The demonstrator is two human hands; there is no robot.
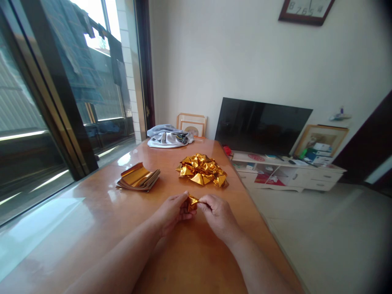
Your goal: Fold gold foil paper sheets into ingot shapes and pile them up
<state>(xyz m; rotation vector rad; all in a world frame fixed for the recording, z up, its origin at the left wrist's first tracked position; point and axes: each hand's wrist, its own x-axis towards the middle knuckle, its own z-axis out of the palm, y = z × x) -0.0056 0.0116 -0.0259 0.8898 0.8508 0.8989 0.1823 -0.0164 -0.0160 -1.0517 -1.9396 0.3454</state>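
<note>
My left hand (174, 211) and my right hand (217, 215) meet over the wooden table (196, 261), both pinching one small piece of gold foil paper (192, 202) that is partly folded between the fingertips. Just beyond them lies a pile of folded gold foil pieces (202, 169). To the left of that pile sits a stack of flat gold foil sheets (138, 178), its top sheet curling up. Part of the held piece is hidden by my fingers.
A bundle of pale cloth (169, 136) lies at the table's far end, in front of a framed picture (192, 123). A dark TV (261, 125) stands on a white low cabinet (290, 171) to the right. Glass doors (45, 102) run along the left.
</note>
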